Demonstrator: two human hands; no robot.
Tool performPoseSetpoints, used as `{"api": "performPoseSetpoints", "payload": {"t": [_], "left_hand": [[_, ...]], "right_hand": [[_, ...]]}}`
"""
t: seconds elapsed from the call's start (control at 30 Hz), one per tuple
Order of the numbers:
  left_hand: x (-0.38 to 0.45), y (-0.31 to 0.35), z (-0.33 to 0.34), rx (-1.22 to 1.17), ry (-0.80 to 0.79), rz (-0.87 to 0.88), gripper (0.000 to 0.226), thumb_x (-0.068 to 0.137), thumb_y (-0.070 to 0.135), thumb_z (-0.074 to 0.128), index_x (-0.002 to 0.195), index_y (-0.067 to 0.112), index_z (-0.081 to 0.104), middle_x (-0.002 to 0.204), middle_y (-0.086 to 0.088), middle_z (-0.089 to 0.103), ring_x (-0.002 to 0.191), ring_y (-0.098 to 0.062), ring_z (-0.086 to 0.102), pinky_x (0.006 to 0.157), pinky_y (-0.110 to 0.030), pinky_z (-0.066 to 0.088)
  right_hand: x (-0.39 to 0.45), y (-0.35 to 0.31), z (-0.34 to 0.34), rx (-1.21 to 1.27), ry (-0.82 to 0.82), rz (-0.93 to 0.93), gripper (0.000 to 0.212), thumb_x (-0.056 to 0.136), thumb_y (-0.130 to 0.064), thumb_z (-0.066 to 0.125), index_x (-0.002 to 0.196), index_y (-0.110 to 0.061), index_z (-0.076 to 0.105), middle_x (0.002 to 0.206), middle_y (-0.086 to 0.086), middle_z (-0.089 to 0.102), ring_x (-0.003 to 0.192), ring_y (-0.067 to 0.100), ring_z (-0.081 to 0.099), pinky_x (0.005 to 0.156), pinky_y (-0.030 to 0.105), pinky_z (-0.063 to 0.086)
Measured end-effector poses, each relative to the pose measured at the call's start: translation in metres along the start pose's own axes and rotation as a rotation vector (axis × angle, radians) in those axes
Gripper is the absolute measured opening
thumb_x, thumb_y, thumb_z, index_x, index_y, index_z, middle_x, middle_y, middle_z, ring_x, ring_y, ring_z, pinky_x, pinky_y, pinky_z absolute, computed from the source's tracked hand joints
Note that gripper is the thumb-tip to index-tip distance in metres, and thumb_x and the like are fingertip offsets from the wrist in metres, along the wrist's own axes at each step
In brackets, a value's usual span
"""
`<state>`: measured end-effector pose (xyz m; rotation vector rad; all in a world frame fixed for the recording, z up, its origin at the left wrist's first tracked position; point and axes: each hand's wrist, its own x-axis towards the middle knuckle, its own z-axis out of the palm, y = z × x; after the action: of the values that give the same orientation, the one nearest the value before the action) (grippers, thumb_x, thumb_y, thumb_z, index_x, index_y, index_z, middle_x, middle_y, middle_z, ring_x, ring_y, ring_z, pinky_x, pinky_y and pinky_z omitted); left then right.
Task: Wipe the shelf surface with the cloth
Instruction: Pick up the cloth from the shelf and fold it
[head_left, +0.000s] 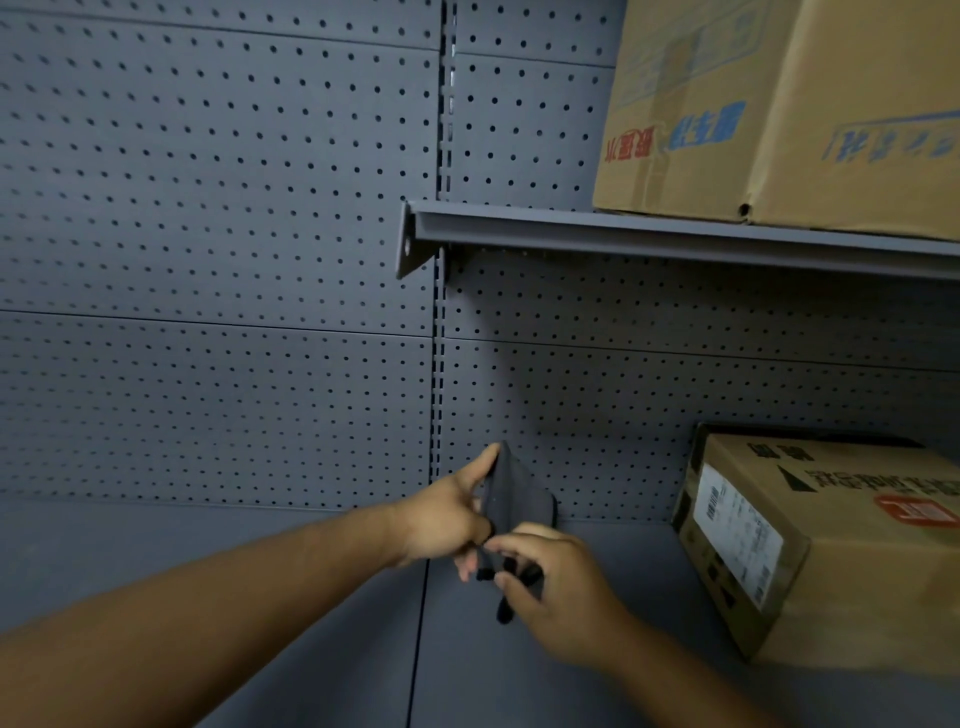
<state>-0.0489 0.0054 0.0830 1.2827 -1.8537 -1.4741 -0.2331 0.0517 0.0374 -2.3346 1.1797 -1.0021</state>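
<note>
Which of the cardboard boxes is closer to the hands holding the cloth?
The cardboard box with the white label, on the lower shelf right of the hands. The other box sits on the upper shelf.

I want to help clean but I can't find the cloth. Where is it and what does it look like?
Look at the grey pegboard wall, then down to the lower shelf at its foot. Above that shelf, left of the cardboard box, the left hand and right hand pinch the cloth between them. It's small, soft and dark grey, nothing like the tan boxes.
</note>
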Motion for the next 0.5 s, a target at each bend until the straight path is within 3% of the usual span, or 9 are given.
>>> {"api": "performPoseSetpoints", "payload": {"t": [0.1, 0.2, 0.27, 0.33, 0.4, 0.43, 0.5], "left_hand": [[0.003, -0.003, -0.001, -0.085, 0.052, 0.016, 0.111, 0.077, -0.001, 0.054, 0.161, 0.048, 0.001, 0.102, -0.019, 0.071, 0.054, -0.025, 0.056, 0.056, -0.036, 0.053], [0.006, -0.006, -0.003, -0.05, 0.08, 0.051, 0.111, 0.076, 0.004, 0.058, 0.162, 0.047, 0.003, 0.084, -0.006, 0.073, 0.053, -0.02, 0.054, 0.054, -0.035, 0.05], [0.004, -0.008, -0.006, -0.054, 0.101, 0.063, 0.109, 0.084, -0.005, 0.057, 0.162, 0.048, 0.002, 0.091, -0.01, 0.073, 0.053, -0.02, 0.056, 0.053, -0.033, 0.051], [-0.001, -0.01, -0.009, -0.057, 0.125, 0.082, 0.108, 0.087, -0.011, 0.055, 0.161, 0.048, 0.004, 0.096, -0.007, 0.073, 0.053, -0.021, 0.056, 0.05, -0.032, 0.051], [-0.011, -0.013, -0.016, -0.061, 0.126, 0.094, 0.107, 0.089, -0.014, 0.054, 0.16, 0.049, 0.007, 0.101, -0.01, 0.075, 0.054, -0.023, 0.053, 0.047, -0.031, 0.049], [-0.016, -0.013, -0.02, -0.065, 0.117, 0.094, 0.106, 0.088, -0.014, 0.054, 0.16, 0.05, 0.009, 0.109, -0.016, 0.074, 0.054, -0.024, 0.051, 0.046, -0.031, 0.048], [-0.029, -0.017, -0.027, -0.101, 0.089, 0.084, 0.105, 0.087, -0.014, 0.051, 0.16, 0.05, 0.014, 0.118, -0.02, 0.073, 0.053, -0.023, 0.048, 0.045, -0.03, 0.047]], "right_hand": [[-0.003, -0.002, 0.004, 0.131, -0.031, 0.043, 0.041, 0.081, -0.015, 0.065, 0.122, -0.018, 0.069, 0.1, -0.021, 0.065, 0.087, 0.004, 0.067, 0.079, 0.018, 0.052], [-0.005, 0.001, 0.004, 0.214, -0.087, 0.12, 0.056, 0.078, 0.001, 0.056, 0.131, -0.018, 0.063, 0.111, -0.014, 0.069, 0.099, 0.003, 0.067, 0.091, 0.024, 0.052], [-0.004, 0.002, 0.002, 0.298, -0.106, 0.175, 0.058, 0.08, 0.009, 0.051, 0.126, -0.024, 0.063, 0.113, -0.011, 0.071, 0.099, 0.003, 0.068, 0.09, 0.023, 0.051], [-0.004, 0.0, 0.0, 0.389, -0.016, 0.219, 0.052, 0.082, 0.011, 0.052, 0.11, -0.029, 0.069, 0.101, -0.009, 0.076, 0.087, 0.007, 0.071, 0.078, 0.023, 0.053], [-0.001, -0.003, -0.004, 0.366, 0.191, 0.225, 0.043, 0.085, 0.005, 0.06, 0.094, -0.036, 0.072, 0.087, -0.011, 0.076, 0.072, 0.008, 0.07, 0.065, 0.021, 0.053], [0.003, -0.002, -0.009, 0.309, 0.296, 0.213, 0.038, 0.087, -0.001, 0.066, 0.093, -0.037, 0.071, 0.085, -0.012, 0.075, 0.071, 0.008, 0.068, 0.063, 0.021, 0.053], [0.016, 0.002, -0.015, 0.189, 0.362, 0.183, 0.032, 0.087, -0.015, 0.074, 0.109, -0.037, 0.066, 0.097, -0.016, 0.069, 0.087, 0.004, 0.063, 0.073, 0.019, 0.053]]}}
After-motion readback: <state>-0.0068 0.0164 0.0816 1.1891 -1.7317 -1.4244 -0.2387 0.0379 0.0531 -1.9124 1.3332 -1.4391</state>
